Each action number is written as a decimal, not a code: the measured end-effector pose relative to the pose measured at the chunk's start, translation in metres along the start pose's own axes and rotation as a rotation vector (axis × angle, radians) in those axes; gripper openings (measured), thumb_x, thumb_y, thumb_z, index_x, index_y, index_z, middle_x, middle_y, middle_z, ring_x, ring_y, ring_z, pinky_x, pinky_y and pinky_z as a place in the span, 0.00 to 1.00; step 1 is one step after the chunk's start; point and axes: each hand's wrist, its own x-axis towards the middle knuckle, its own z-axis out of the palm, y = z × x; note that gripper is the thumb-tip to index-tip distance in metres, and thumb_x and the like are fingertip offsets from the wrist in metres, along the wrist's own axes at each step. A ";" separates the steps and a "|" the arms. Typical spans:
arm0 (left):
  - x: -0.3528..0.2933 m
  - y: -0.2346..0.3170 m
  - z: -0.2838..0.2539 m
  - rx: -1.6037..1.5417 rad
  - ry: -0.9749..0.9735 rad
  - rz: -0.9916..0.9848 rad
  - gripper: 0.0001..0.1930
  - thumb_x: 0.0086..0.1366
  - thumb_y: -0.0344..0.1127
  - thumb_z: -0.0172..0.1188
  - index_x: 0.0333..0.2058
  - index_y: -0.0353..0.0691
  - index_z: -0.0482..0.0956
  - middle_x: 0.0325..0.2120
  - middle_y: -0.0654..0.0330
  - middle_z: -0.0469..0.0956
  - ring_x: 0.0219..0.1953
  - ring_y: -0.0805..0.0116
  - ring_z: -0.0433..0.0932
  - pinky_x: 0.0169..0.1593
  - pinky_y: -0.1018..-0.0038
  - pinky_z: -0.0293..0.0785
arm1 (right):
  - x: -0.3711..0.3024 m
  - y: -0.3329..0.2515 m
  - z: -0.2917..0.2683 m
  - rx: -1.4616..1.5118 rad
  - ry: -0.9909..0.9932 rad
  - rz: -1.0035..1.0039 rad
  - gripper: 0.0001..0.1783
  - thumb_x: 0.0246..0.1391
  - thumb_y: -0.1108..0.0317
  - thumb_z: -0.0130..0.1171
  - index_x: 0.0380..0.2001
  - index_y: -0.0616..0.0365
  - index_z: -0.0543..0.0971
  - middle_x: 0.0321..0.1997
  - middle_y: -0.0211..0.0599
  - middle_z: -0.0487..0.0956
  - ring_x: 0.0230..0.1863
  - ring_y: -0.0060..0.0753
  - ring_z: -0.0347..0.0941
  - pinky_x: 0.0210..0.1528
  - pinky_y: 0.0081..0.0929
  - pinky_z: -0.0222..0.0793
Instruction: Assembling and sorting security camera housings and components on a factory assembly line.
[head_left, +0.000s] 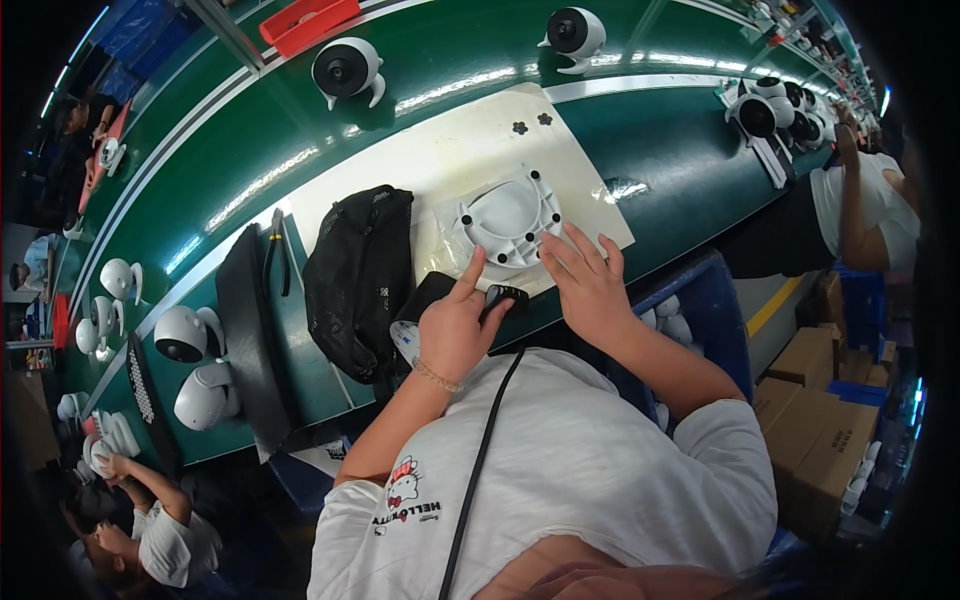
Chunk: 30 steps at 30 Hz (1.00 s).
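A white plastic ring-shaped base [508,212] with several small black round pads on it lies on a pale sheet [590,170] on the bench. My left hand [455,325] is closed around a small black piece [507,297], whose exact kind I cannot make out. Its index finger stretches toward the base's lower left edge. At the base's lower right, my right hand [592,290] has its fingers spread, the fingertips at the rim; nothing shows in its grasp. Beside my left wrist, a dark curled item with a whitish face [405,338] is partly hidden.
Left of the base lies a black zipped pouch [360,280], then yellow-handled pliers [277,255]. White camera-like units [346,70] stand on the green bench, with more clustered at the far right [765,110]. A blue bin [715,310] is by my right arm. Co-workers sit on both sides.
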 end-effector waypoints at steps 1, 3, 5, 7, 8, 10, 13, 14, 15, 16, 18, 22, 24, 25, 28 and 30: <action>0.000 -0.001 0.000 -0.001 0.000 0.003 0.18 0.48 0.40 0.63 0.11 0.34 0.69 0.52 0.59 0.66 0.14 0.63 0.72 0.19 0.73 0.68 | 0.004 0.003 -0.006 0.038 -0.065 0.020 0.17 0.44 0.72 0.51 0.42 0.51 0.74 0.55 0.27 0.65 0.61 0.31 0.52 0.58 0.41 0.41; -0.001 -0.002 -0.001 0.004 -0.004 -0.008 0.18 0.48 0.39 0.63 0.11 0.34 0.69 0.52 0.60 0.66 0.15 0.62 0.72 0.19 0.73 0.68 | 0.010 0.004 -0.008 0.076 -0.127 0.042 0.18 0.45 0.71 0.51 0.43 0.50 0.74 0.56 0.27 0.64 0.61 0.31 0.52 0.58 0.42 0.40; -0.001 -0.003 0.000 -0.004 0.006 0.002 0.18 0.48 0.39 0.63 0.11 0.34 0.68 0.52 0.60 0.66 0.15 0.62 0.72 0.20 0.73 0.68 | 0.016 0.001 -0.006 0.244 -0.011 0.130 0.18 0.46 0.68 0.52 0.44 0.49 0.73 0.57 0.27 0.62 0.62 0.32 0.50 0.59 0.43 0.39; -0.001 -0.003 0.001 -0.011 0.014 0.008 0.18 0.48 0.39 0.63 0.11 0.34 0.68 0.52 0.60 0.66 0.15 0.62 0.72 0.20 0.73 0.68 | 0.016 -0.002 0.005 0.215 -0.011 0.104 0.18 0.47 0.67 0.52 0.45 0.49 0.73 0.57 0.28 0.63 0.62 0.33 0.51 0.59 0.44 0.39; 0.001 -0.003 0.001 -0.012 0.016 0.010 0.18 0.48 0.39 0.63 0.10 0.34 0.68 0.52 0.60 0.66 0.14 0.62 0.72 0.20 0.73 0.68 | 0.016 -0.002 0.008 0.187 -0.015 0.079 0.18 0.48 0.65 0.53 0.45 0.48 0.73 0.56 0.28 0.63 0.61 0.33 0.51 0.59 0.44 0.39; 0.001 -0.003 0.000 -0.011 0.019 0.011 0.19 0.49 0.39 0.63 0.10 0.34 0.68 0.52 0.60 0.66 0.14 0.62 0.72 0.20 0.72 0.68 | 0.021 0.003 0.006 0.174 -0.024 0.052 0.18 0.48 0.66 0.52 0.46 0.49 0.72 0.56 0.31 0.63 0.61 0.36 0.52 0.59 0.44 0.39; 0.001 -0.005 0.000 0.008 0.030 0.015 0.18 0.49 0.39 0.63 0.10 0.34 0.68 0.52 0.60 0.66 0.14 0.62 0.71 0.20 0.72 0.68 | 0.024 0.013 0.007 0.269 -0.039 0.084 0.18 0.49 0.66 0.51 0.47 0.50 0.71 0.55 0.35 0.64 0.61 0.38 0.52 0.59 0.42 0.41; 0.000 -0.005 0.000 -0.001 0.024 0.016 0.19 0.49 0.39 0.63 0.10 0.34 0.68 0.52 0.60 0.66 0.14 0.62 0.71 0.20 0.72 0.68 | 0.024 0.020 0.009 0.375 -0.047 0.147 0.18 0.50 0.65 0.51 0.47 0.51 0.71 0.54 0.36 0.64 0.61 0.38 0.53 0.59 0.39 0.42; 0.000 -0.004 0.000 -0.009 0.017 0.016 0.19 0.49 0.39 0.63 0.10 0.34 0.67 0.52 0.61 0.66 0.14 0.62 0.71 0.20 0.72 0.68 | 0.023 0.031 0.021 0.527 0.113 0.298 0.18 0.49 0.62 0.54 0.43 0.54 0.71 0.49 0.34 0.68 0.53 0.33 0.61 0.54 0.35 0.52; -0.001 -0.003 -0.001 -0.007 0.010 0.006 0.19 0.49 0.39 0.63 0.10 0.34 0.67 0.52 0.61 0.66 0.15 0.62 0.71 0.20 0.72 0.68 | 0.031 0.035 0.023 0.829 0.107 0.534 0.18 0.50 0.60 0.54 0.43 0.55 0.70 0.46 0.34 0.69 0.49 0.30 0.63 0.51 0.30 0.55; -0.002 -0.003 -0.001 0.003 0.019 -0.001 0.19 0.49 0.39 0.63 0.10 0.34 0.67 0.52 0.61 0.66 0.15 0.62 0.71 0.20 0.72 0.68 | 0.040 0.039 0.019 1.377 -0.030 0.871 0.18 0.53 0.56 0.52 0.39 0.59 0.71 0.33 0.30 0.71 0.35 0.21 0.64 0.41 0.18 0.60; 0.000 -0.002 -0.001 0.007 0.010 -0.015 0.18 0.48 0.39 0.63 0.10 0.34 0.67 0.52 0.61 0.66 0.15 0.62 0.71 0.20 0.72 0.67 | 0.039 0.056 0.045 1.558 -0.411 0.877 0.12 0.53 0.60 0.51 0.33 0.59 0.75 0.25 0.25 0.71 0.27 0.16 0.63 0.34 0.15 0.60; 0.001 -0.001 0.001 0.010 0.004 -0.030 0.18 0.47 0.39 0.63 0.10 0.34 0.67 0.52 0.61 0.66 0.15 0.61 0.71 0.20 0.72 0.68 | 0.036 0.055 0.051 1.604 -0.367 0.854 0.12 0.53 0.61 0.51 0.33 0.59 0.75 0.25 0.26 0.72 0.28 0.16 0.63 0.34 0.16 0.60; 0.001 0.000 0.001 0.005 0.003 -0.020 0.18 0.47 0.38 0.64 0.10 0.34 0.67 0.51 0.60 0.66 0.15 0.61 0.71 0.20 0.72 0.68 | 0.034 0.055 0.054 1.647 -0.315 0.839 0.12 0.54 0.62 0.51 0.34 0.59 0.74 0.26 0.26 0.72 0.28 0.16 0.64 0.34 0.16 0.60; 0.003 0.001 0.003 0.015 -0.001 -0.023 0.18 0.46 0.38 0.64 0.10 0.34 0.66 0.51 0.59 0.67 0.15 0.61 0.70 0.21 0.72 0.67 | 0.038 0.064 0.056 1.807 -0.421 0.863 0.12 0.55 0.61 0.50 0.35 0.57 0.74 0.30 0.27 0.73 0.27 0.18 0.66 0.32 0.17 0.61; 0.003 0.000 0.003 0.032 0.027 -0.042 0.19 0.45 0.37 0.65 0.10 0.34 0.65 0.51 0.58 0.67 0.14 0.61 0.69 0.20 0.72 0.66 | 0.046 0.066 0.054 2.037 -0.540 0.935 0.12 0.55 0.61 0.49 0.37 0.58 0.73 0.30 0.27 0.74 0.27 0.19 0.67 0.29 0.18 0.62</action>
